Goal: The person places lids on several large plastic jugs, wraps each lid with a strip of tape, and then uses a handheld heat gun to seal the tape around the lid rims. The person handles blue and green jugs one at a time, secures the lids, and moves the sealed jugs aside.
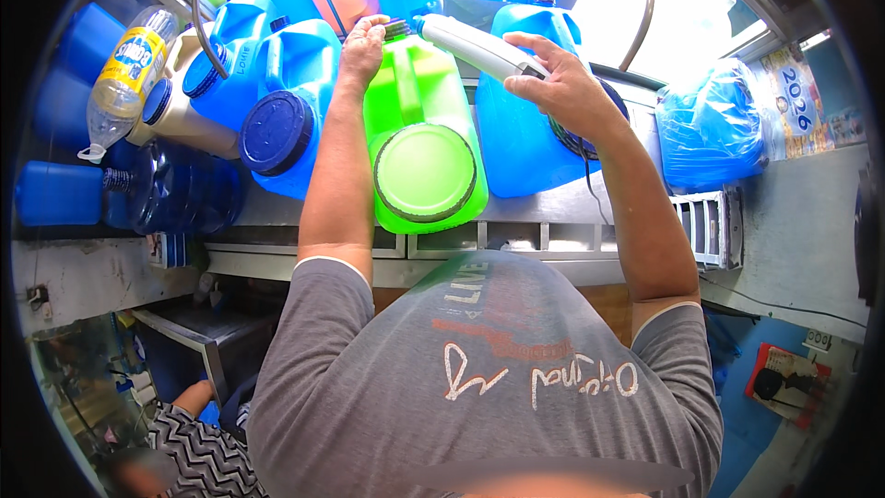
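Note:
A bright green jug (pixel 426 92) stands in front of me, its large round lid (pixel 425 172) facing me and a dark ribbed neck (pixel 396 29) at its far end. My left hand (pixel 365 48) is beside that neck with its fingers pinched together; what they pinch is too small to make out. Closed around a white corded hand tool (pixel 475 44), my right hand (pixel 564 83) is above the blue jug (pixel 516 143) to the right. The tool's narrow end points left, close to the green jug's neck. Its dark cord (pixel 590 183) hangs below my right hand.
Blue jugs with dark lids (pixel 277 134) crowd the metal counter (pixel 277 209) to the left, near a clear bottle (pixel 129 74) with a yellow label. A blue plastic bag (pixel 710 124) sits at right. Behind me at lower left, another person's patterned sleeve (pixel 198 447) shows.

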`<move>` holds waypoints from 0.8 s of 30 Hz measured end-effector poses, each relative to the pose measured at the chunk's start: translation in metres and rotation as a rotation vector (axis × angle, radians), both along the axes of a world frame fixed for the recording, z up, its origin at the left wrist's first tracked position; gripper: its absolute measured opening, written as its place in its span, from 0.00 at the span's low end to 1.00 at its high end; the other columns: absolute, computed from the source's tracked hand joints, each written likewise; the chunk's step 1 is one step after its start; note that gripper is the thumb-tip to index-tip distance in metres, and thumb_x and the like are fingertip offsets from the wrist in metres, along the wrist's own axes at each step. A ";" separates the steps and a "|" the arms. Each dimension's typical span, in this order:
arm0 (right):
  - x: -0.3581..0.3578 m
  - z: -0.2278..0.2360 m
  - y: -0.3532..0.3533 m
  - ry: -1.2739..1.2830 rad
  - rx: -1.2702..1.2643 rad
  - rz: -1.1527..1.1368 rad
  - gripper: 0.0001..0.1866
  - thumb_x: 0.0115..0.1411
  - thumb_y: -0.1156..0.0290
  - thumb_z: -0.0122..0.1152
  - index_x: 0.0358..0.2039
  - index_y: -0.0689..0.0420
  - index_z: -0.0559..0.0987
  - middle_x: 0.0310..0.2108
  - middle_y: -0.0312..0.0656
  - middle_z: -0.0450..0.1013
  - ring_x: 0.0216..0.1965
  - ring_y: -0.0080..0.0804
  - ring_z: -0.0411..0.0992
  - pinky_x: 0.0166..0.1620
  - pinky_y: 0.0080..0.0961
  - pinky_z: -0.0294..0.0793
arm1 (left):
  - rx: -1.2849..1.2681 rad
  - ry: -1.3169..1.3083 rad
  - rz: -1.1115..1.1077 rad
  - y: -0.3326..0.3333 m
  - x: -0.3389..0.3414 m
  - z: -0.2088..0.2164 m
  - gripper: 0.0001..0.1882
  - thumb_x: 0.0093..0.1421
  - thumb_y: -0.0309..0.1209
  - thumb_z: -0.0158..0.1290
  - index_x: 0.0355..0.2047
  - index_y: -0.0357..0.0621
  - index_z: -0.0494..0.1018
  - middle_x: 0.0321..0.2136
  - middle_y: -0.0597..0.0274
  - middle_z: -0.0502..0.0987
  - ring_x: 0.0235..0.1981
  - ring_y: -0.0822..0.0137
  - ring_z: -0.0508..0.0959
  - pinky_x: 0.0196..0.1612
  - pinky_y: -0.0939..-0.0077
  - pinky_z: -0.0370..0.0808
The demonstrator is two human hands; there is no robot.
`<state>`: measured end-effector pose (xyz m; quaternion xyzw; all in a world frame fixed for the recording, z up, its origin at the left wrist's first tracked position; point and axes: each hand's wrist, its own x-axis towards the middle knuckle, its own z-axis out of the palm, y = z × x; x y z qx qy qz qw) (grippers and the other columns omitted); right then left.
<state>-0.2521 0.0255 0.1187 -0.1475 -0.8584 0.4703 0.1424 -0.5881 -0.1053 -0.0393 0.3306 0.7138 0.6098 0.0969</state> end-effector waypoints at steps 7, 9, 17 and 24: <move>-0.004 0.007 -0.002 -0.085 0.008 0.007 0.33 0.58 0.61 0.67 0.63 0.54 0.71 0.48 0.49 0.75 0.41 0.31 0.73 0.44 0.26 0.73 | 0.131 -0.040 -0.010 0.005 0.002 -0.005 0.14 0.66 0.33 0.48 0.48 0.44 0.77 0.38 0.59 0.83 0.40 0.68 0.80 0.49 0.71 0.75; -0.006 0.009 -0.003 -0.114 0.012 0.008 0.34 0.58 0.59 0.67 0.64 0.55 0.71 0.51 0.52 0.75 0.47 0.36 0.76 0.51 0.29 0.75 | 0.108 -0.004 0.013 0.005 0.004 -0.005 0.14 0.65 0.32 0.49 0.48 0.43 0.77 0.39 0.59 0.82 0.40 0.68 0.80 0.49 0.71 0.75; -0.013 0.015 -0.005 -0.179 0.020 0.000 0.34 0.58 0.59 0.67 0.64 0.54 0.70 0.48 0.52 0.77 0.41 0.33 0.76 0.46 0.27 0.76 | 0.128 0.022 0.163 0.006 0.010 -0.005 0.22 0.61 0.30 0.52 0.57 0.44 0.72 0.36 0.59 0.81 0.38 0.66 0.80 0.48 0.69 0.76; -0.014 0.012 -0.002 -0.126 0.082 -0.010 0.34 0.57 0.58 0.66 0.64 0.52 0.70 0.46 0.50 0.77 0.37 0.31 0.75 0.42 0.27 0.76 | 0.040 -0.019 0.192 0.008 0.007 -0.007 0.25 0.60 0.28 0.48 0.59 0.44 0.71 0.40 0.58 0.82 0.43 0.65 0.80 0.52 0.69 0.75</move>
